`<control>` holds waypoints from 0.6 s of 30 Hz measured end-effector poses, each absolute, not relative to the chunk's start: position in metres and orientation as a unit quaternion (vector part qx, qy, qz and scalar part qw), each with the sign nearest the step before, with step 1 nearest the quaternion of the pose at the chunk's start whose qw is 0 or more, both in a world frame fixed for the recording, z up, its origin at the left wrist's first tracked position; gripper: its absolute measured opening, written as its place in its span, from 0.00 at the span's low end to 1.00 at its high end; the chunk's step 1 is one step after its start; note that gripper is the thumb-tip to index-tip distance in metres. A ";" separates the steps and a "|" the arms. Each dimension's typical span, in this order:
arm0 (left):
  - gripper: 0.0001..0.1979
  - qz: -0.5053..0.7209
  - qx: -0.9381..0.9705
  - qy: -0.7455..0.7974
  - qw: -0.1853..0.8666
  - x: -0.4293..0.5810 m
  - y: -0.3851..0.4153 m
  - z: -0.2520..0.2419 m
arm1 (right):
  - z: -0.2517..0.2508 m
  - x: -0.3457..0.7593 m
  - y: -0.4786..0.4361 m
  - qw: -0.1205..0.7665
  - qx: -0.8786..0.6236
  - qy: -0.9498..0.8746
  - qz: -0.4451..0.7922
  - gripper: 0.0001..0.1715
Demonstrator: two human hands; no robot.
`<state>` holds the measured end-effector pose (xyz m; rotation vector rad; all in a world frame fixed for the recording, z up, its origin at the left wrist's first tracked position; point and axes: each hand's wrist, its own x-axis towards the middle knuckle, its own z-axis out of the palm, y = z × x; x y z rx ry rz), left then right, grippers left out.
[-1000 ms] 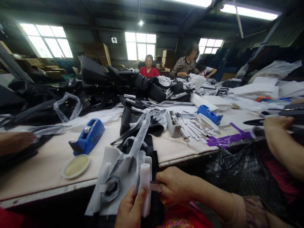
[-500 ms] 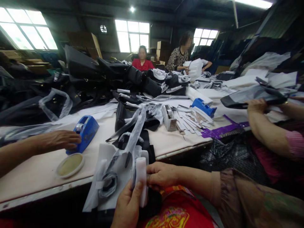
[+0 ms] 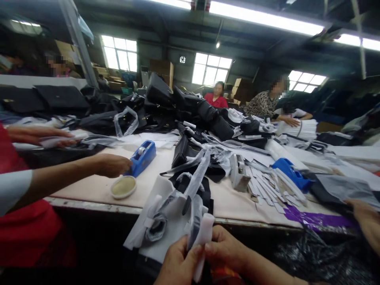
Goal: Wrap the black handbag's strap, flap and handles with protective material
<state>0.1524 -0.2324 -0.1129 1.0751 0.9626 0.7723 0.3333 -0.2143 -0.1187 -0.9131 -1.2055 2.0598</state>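
A white foam strip (image 3: 206, 229) is folded around part of a bag strap at the near table edge. My left hand (image 3: 179, 261) grips it from the left, thumb on its front. From the right, my right hand (image 3: 228, 250) pinches its side, fingertips close to my left thumb. Beneath lies a black bag covered by a white foam sheet (image 3: 176, 231). On that sheet rests a coiled, plastic-wrapped strap (image 3: 156, 227), with a white wrap at its side. A long plastic-sleeved strap (image 3: 199, 176) runs up from the bag.
Left, a co-worker's hand (image 3: 114, 165) is at a blue tape dispenser (image 3: 144, 157), beside a round dish (image 3: 123, 187). A grey tape dispenser (image 3: 238, 174), white strips (image 3: 264, 186) and another blue dispenser (image 3: 292, 174) lie right. Black bags (image 3: 160, 95) pile up behind. Another co-worker's hand (image 3: 366, 215) is far right.
My view has swung left, so the scene sits farther right. My right hand has come over the foam strip's edge, closer to my left thumb. The left co-worker's hand has closed at the blue dispenser.
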 end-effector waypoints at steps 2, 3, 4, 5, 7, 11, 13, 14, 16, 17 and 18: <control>0.28 0.344 0.441 0.432 0.707 0.152 -0.233 -0.115 | -0.110 0.340 -0.207 0.236 -0.350 -0.520 0.742 0.34; 0.27 0.343 0.426 0.435 0.715 0.151 -0.233 -0.116 | -0.102 0.343 -0.202 0.202 -0.356 -0.563 0.718 0.32; 0.26 0.341 0.415 0.438 0.720 0.151 -0.233 -0.118 | -0.093 0.346 -0.198 0.169 -0.364 -0.606 0.686 0.28; 0.26 0.339 0.406 0.443 0.724 0.152 -0.232 -0.119 | -0.084 0.350 -0.194 0.143 -0.378 -0.638 0.655 0.24; 0.27 0.334 0.381 0.462 0.727 0.152 -0.231 -0.123 | -0.069 0.355 -0.186 0.114 -0.416 -0.654 0.622 0.16; 0.31 0.302 0.336 0.499 0.739 0.152 -0.226 -0.134 | -0.058 0.362 -0.176 0.135 -0.465 -0.689 0.540 0.10; 0.32 0.286 0.328 0.516 0.738 0.150 -0.223 -0.139 | -0.059 0.363 -0.172 0.134 -0.475 -0.706 0.508 0.10; 0.33 0.279 0.322 0.527 0.735 0.150 -0.221 -0.140 | -0.061 0.362 -0.170 0.129 -0.480 -0.706 0.504 0.10; 0.34 0.271 0.297 0.554 0.729 0.150 -0.218 -0.141 | -0.064 0.362 -0.167 0.120 -0.486 -0.689 0.524 0.09; 0.35 0.270 0.280 0.570 0.724 0.150 -0.217 -0.140 | -0.067 0.362 -0.165 0.120 -0.486 -0.676 0.541 0.08; 0.36 0.267 0.266 0.581 0.721 0.151 -0.216 -0.138 | -0.069 0.362 -0.164 0.122 -0.485 -0.663 0.556 0.07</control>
